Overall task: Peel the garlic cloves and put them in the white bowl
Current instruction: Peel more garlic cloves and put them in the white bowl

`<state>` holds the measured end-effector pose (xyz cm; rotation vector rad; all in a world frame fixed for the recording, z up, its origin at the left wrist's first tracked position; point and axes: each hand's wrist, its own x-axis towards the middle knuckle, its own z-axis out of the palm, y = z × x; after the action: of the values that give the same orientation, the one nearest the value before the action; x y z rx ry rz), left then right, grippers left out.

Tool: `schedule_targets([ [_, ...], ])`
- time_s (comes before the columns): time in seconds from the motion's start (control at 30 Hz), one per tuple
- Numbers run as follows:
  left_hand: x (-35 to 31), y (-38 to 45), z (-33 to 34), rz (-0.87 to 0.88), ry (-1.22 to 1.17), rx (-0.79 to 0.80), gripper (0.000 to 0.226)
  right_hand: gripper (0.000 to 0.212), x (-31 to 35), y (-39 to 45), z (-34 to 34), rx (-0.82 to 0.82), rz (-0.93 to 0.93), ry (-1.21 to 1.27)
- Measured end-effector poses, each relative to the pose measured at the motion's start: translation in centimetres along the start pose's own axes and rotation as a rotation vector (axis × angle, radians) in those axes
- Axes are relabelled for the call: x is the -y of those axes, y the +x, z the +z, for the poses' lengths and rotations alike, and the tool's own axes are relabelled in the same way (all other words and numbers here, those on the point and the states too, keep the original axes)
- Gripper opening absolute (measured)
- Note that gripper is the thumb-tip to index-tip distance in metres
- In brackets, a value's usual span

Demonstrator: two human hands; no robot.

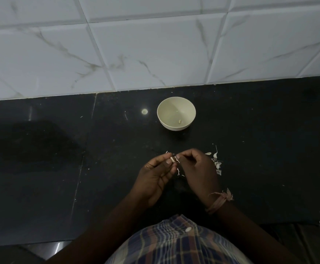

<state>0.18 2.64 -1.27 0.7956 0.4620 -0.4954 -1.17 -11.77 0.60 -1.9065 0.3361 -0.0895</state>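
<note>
**Garlic clove pinched between both hands over the black counter**

Both hands meet above the middle of the dark stone counter (41, 149), closer to its near edge than to the wall. The left hand (155, 178) has its thumb and fingertips closed on a small pale garlic clove (173, 159), and the right hand (199, 168) comes in from the other side with its fingertips pressed together on the same clove, where a thin strip of skin sticks out. So both hands are clamped on that one clove, touching each other at the fingertips.

A little heap of unpeeled cloves and papery skins (217, 162) lies on the counter just beside the right hand, on its outer side, partly hidden by the knuckles. A few loose flakes hang or lie below the held clove; I cannot tell which.

The white bowl (166, 109) stands farther back, near the counter's far edge by the tiled wall (155, 44), well apart from the hands. One peeled clove (179, 121) lies inside at the bottom.

A frayed thread band (219, 201) circles the right wrist.
</note>
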Motion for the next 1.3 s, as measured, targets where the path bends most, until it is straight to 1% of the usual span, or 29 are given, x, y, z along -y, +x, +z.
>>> schedule_targets([
  [0.03,0.0,0.0,-0.1,0.008,0.001,-0.008,0.037,0.002,0.0,0.0,0.0,0.005,-0.008,0.006],
  [0.2,-0.1,-0.1,0.0,0.087,0.074,-0.024,0.041,0.016,0.0,-0.4,0.2,0.052,-0.019,-0.011],
  [0.27,0.0,-0.1,0.1,0.121,0.105,-0.032,0.034,0.017,0.0,-0.5,0.3,0.05,-0.024,-0.022],
  [0.37,0.2,-0.2,0.1,0.161,0.176,-0.034,0.019,0.011,0.2,-0.6,0.3,0.064,-0.006,-0.007],
  [0.43,0.2,-0.3,0.1,0.18,0.213,-0.037,0.015,0.01,0.2,-0.7,0.3,0.068,0.013,-0.001],
  [0.57,0.3,-0.4,0.1,0.223,0.311,-0.035,0.033,0.007,0.2,-0.7,0.4,0.091,0.045,0.017],
  [0.6,0.3,-0.4,0.0,0.228,0.331,-0.033,0.034,0.005,0.2,-0.8,0.4,0.092,0.046,0.022],
  [0.67,0.4,-0.5,-0.1,0.238,0.362,-0.024,0.031,0.002,0.3,-0.8,0.4,0.095,0.056,0.05],
  [0.83,0.3,-0.8,-0.1,0.285,0.407,-0.017,0.011,0.002,0.4,-0.7,0.2,0.126,0.07,0.064],
  [0.97,-0.3,-0.8,0.2,0.317,0.471,-0.003,0.012,0.004,0.6,-0.4,-0.2,0.17,0.067,0.066],
  [1.1,-0.5,-0.8,0.1,0.309,0.511,0.009,0.013,0.005,0.8,-0.1,-0.6,0.206,0.062,0.056],
  [1.2,-0.5,-0.6,0.0,0.309,0.556,0.011,0.013,0.005,0.7,-0.1,-0.6,0.203,0.069,0.076],
  [1.3,-0.5,-0.5,0.0,0.293,0.535,0.014,0.014,0.006,0.9,0.0,-0.7,0.2,0.078,0.058],
])
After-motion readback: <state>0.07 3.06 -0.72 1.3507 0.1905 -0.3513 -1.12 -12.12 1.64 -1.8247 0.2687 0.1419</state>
